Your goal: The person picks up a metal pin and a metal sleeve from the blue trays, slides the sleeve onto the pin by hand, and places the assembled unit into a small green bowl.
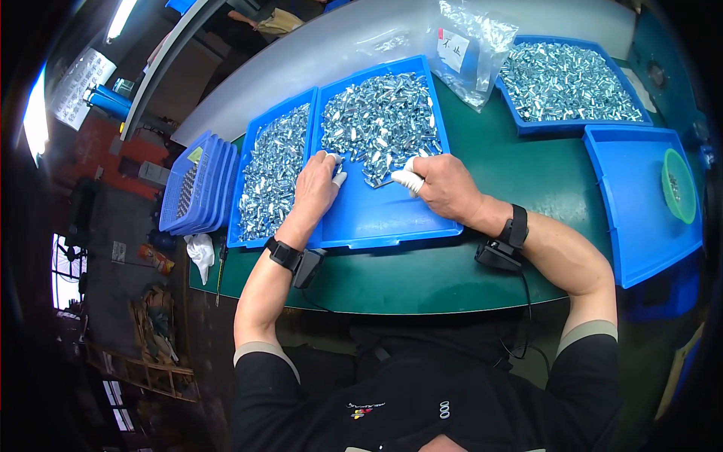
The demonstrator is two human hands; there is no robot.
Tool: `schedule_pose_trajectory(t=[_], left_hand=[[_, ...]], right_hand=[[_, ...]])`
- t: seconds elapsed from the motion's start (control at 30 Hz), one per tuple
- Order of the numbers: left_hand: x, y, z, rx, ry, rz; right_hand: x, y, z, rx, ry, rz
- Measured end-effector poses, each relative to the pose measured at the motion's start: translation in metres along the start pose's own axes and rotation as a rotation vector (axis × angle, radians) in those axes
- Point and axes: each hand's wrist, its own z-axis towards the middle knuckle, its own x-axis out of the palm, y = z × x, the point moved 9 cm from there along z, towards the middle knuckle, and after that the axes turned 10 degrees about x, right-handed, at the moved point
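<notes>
well, right hand (446, 187) low over tray (392, 218)

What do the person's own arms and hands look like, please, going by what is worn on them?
The left hand and right hand wear white fingertip covers on some digits. Black wrist straps carry dark boxy modules; a thin dark cable hangs from the right one. The short black sleeves end in beige cuffs.
</notes>
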Motion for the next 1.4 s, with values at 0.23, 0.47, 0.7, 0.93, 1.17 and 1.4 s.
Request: schedule_pose_trajectory(t=[0.23, 0.47, 0.7, 0.93, 1.17, 1.4], left_hand=[[0.002, -0.003, -0.008, 0.021, 0.011, 0.003], [-0.003, -0.011, -0.011, 0.044, 0.003, 0.005], [-0.029, -0.056, -0.012, 0.069, -0.151, -0.270], [-0.039, -0.073, -0.012, 0.095, -0.197, -0.313], [-0.045, -0.080, -0.009, 0.127, -0.225, -0.345], [-0.047, -0.105, 0.002, 0.193, -0.206, -0.253]], right_hand=[[0.001, 0.004, -0.002, -0.004, 0.012, 0.032], [0.000, 0.002, -0.002, 0.014, 0.010, 0.045], [-0.003, -0.001, -0.001, 0.007, -0.045, 0.121], [-0.003, -0.002, -0.002, 0.043, -0.031, 0.157], [-0.002, 0.001, -0.002, -0.001, -0.028, 0.108], [0.003, 0.006, -0.004, -0.080, 0.005, -0.117]])
